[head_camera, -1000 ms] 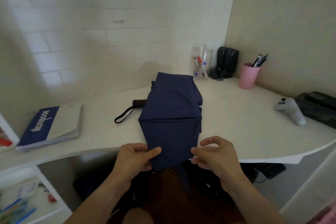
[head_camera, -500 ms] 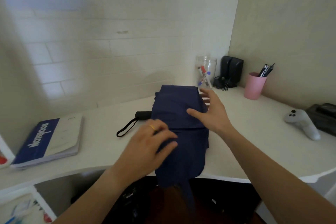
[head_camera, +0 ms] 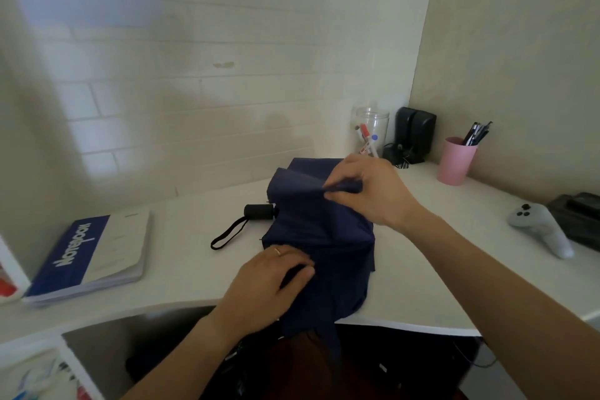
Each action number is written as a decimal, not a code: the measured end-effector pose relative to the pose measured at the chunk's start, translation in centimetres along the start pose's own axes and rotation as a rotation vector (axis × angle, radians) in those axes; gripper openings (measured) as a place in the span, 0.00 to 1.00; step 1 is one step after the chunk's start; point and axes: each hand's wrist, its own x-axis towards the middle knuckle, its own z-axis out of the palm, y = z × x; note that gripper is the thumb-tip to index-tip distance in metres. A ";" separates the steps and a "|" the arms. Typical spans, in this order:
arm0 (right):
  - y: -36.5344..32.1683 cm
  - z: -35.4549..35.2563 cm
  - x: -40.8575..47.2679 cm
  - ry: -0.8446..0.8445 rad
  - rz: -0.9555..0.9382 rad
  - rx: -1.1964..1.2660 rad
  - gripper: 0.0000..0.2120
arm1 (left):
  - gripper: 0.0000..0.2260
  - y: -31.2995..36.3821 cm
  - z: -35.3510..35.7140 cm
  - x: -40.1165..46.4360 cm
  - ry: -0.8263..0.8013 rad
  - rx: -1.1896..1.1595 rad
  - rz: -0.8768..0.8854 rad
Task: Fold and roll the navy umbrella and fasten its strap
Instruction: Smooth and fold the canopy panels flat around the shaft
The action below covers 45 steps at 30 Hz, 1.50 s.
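Navy fabric umbrella [head_camera: 319,237], collapsed, lies flat on the curved white table [head_camera: 181,256] w/ its near end hanging over the front edge; black handle [head_camera: 258,212] & wrist loop [head_camera: 227,235] stick out to its left. Right hand [head_camera: 370,191] pinches a fabric fold at the far end, fingers closed on it. Left hand [head_camera: 269,282] presses the near part, fingers curled on cloth. Blue-and-white notebook [head_camera: 94,253] far left; pink cup of pens [head_camera: 456,161] at right rear.

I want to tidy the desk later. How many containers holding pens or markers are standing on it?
2. A clear glass jar with markers stands at the back wall beside the black speakers. A pink cup with dark pens stands to its right, near the corner. Others may be outside the view.
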 end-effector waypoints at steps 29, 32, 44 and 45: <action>1.3 5.5 -10.9 -0.363 -0.029 -0.341 0.29 | 0.23 0.2 0.2 -2.3 -0.319 0.374 0.057; 2.9 5.1 -12.3 -0.615 0.053 -0.344 0.36 | 0.23 -0.4 -0.7 -3.3 -0.353 0.355 0.038; 1.5 0.3 -5.8 -0.132 0.076 -0.104 0.07 | 0.18 -2.3 -1.0 0.7 -0.101 0.255 0.275; 1.6 0.0 -4.2 0.041 0.094 -0.118 0.06 | 0.18 -2.3 -1.0 0.6 -0.085 0.237 0.275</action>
